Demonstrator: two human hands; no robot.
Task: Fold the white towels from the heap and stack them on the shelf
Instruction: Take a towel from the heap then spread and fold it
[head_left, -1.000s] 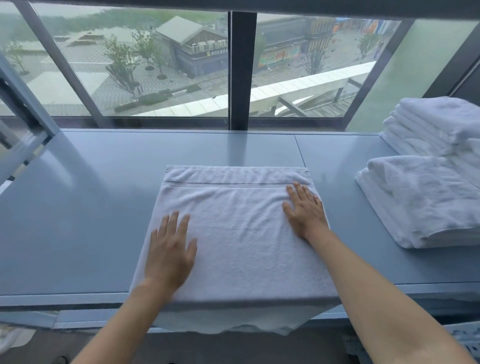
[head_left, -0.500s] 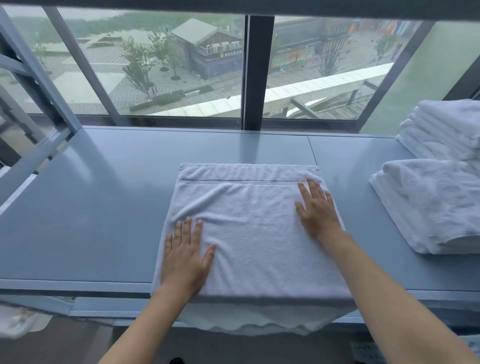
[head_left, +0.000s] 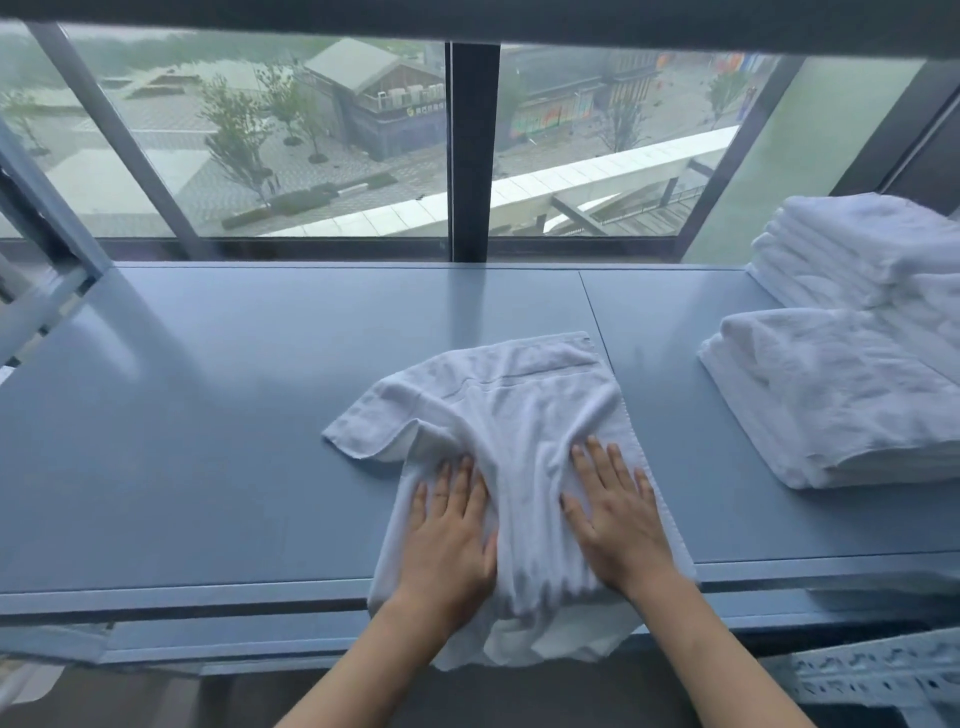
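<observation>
A white towel (head_left: 514, 410) lies bunched and creased on the blue-grey shelf (head_left: 218, 415), its near end hanging over the front edge. My left hand (head_left: 449, 535) presses flat on the towel's near left part, fingers straight. My right hand (head_left: 618, 514) presses flat on its near right part, fingers spread. A ridge of cloth stands up between the two hands. The towel's far left corner is pulled in and curled. Two stacks of folded white towels sit at the right: a near stack (head_left: 836, 395) and a taller far stack (head_left: 862, 249).
A large window with a dark upright post (head_left: 470, 150) runs along the back of the shelf. A slanted metal frame bar (head_left: 41, 208) stands at the left. A perforated metal rail (head_left: 878, 670) shows at the lower right, below the shelf.
Both hands slid toward me and toward each other across the towel. The flat, squared towel is now gathered into creases, its far left corner dragged inward.
</observation>
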